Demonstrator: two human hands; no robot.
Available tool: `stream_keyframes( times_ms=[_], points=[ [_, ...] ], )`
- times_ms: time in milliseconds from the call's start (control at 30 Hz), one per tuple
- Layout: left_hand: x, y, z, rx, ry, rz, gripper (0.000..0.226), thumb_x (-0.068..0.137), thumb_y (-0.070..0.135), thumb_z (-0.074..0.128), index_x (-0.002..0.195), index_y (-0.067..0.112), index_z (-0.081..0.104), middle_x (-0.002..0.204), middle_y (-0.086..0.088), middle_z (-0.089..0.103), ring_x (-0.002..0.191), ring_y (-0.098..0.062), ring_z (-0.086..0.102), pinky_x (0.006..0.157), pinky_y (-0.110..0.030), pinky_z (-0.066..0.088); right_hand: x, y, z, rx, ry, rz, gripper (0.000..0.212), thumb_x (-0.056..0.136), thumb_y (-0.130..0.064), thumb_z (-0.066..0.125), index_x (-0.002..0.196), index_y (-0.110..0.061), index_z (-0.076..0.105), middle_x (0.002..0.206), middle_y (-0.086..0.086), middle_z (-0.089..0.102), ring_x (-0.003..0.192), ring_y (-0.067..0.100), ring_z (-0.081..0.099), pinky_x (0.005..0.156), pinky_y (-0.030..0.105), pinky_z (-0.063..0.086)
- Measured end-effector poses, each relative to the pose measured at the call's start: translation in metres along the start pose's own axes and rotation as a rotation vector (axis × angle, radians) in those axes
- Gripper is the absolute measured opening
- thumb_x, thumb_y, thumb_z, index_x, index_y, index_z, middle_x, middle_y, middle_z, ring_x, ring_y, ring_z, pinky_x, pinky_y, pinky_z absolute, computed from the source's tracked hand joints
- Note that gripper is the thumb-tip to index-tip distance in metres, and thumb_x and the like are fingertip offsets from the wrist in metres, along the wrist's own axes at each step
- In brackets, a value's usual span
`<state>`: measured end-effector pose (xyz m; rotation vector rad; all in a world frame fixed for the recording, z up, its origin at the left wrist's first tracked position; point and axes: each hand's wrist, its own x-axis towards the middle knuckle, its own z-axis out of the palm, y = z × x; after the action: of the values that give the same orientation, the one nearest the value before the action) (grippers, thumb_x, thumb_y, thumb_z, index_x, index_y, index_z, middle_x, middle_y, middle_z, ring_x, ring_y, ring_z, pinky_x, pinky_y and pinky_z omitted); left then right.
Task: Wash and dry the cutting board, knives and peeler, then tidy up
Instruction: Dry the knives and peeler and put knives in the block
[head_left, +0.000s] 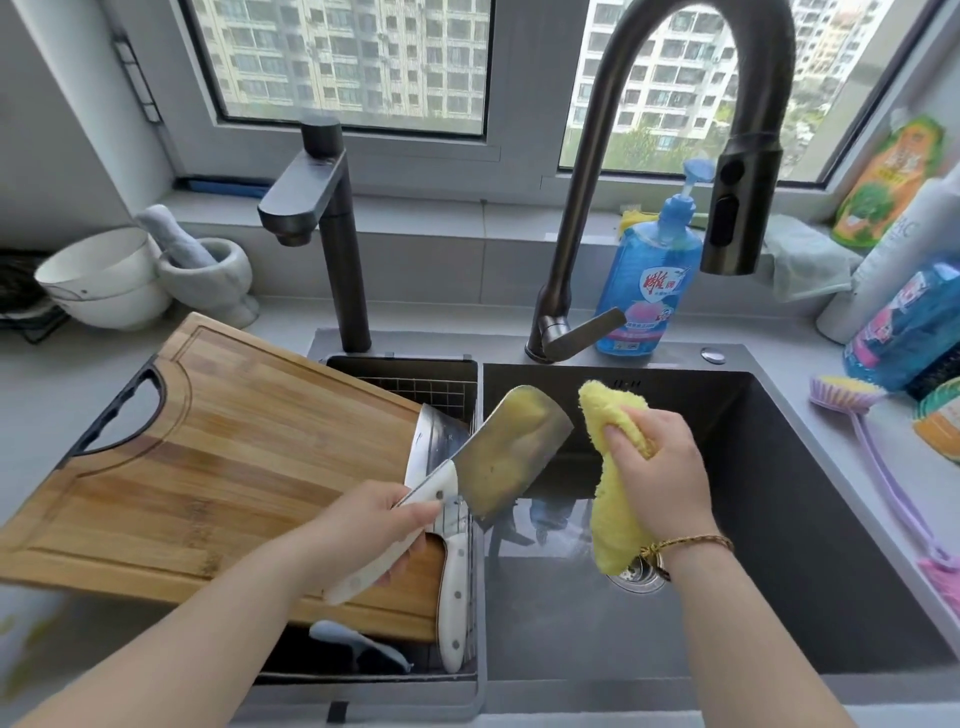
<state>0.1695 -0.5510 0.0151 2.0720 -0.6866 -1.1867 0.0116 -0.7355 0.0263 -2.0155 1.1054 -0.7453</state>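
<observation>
Daylight from the window is falling across a dark sink set into a grey counter. Over the basin, the left hand is wrapping its fingers around the white handle of a cleaver, angling the broad blade up and to the right. Just beside the blade, the right hand is bunching a yellow cloth in curled fingers, with the loose end hanging down toward the drain.

On the left, the cutting board is lying tilted, partly on the counter and partly over the wire rack. A second knife is resting on that rack against the board's right end. A pale blue shape is lying lower in the rack and is possibly the peeler, though it is too blurred to say.

I am judging 3 risks:

1. **Cut fingers.** The cloth is sitting close to the blade, and I cannot tell which long side is the sharp one. A wipe toward the edge could slice through the cloth into the fingers.
2. **Dropped cleaver.** The handle may be wet, so a loose grip could send the cleaver into the basin.
3. **Sliding board.** The board is overhanging, so a nudge from the left forearm could shift it and push the second knife off the rack.
</observation>
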Motion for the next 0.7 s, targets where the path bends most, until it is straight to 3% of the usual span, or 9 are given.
stream_keyframes(
  times_ms=[300, 500, 700],
  points=[
    [0.014, -0.017, 0.005, -0.300, -0.127, -0.200, 0.032, 0.094, 0.036, 0.048, 0.092, 0.006, 0.059, 0.059, 0.000, 0.057, 0.045, -0.010, 0.049, 0.040, -0.019, 0.042, -0.007, 0.002, 0.038, -0.363, -0.456, -0.067, 0.032, 0.093, -0.034, 0.047, 0.124, -0.032, 0.054, 0.126, -0.005, 0.045, 0.106, 0.020, 0.054, 0.084, 0.027, 0.042],
    [0.023, -0.023, 0.006, -0.333, -0.182, -0.261, 0.031, 0.096, 0.036, 0.045, 0.092, 0.006, 0.056, 0.059, 0.000, 0.053, 0.043, -0.009, 0.048, 0.038, -0.017, 0.040, -0.009, -0.012, 0.076, -0.581, -0.641, -0.157, 0.037, 0.098, -0.034, 0.035, 0.134, -0.032, 0.042, 0.137, 0.001, 0.033, 0.114, 0.026, 0.050, 0.089, 0.031, 0.042],
    [0.030, -0.025, 0.004, -0.145, -0.142, -0.286, 0.035, 0.093, 0.046, 0.046, 0.097, 0.012, 0.054, 0.065, -0.001, 0.054, 0.045, -0.010, 0.049, 0.043, -0.020, 0.043, -0.028, -0.016, 0.087, -0.708, -0.718, -0.352, 0.033, 0.096, -0.028, 0.040, 0.128, -0.025, 0.049, 0.131, 0.004, 0.036, 0.106, 0.026, 0.055, 0.071, 0.027, 0.036]
  ],
)
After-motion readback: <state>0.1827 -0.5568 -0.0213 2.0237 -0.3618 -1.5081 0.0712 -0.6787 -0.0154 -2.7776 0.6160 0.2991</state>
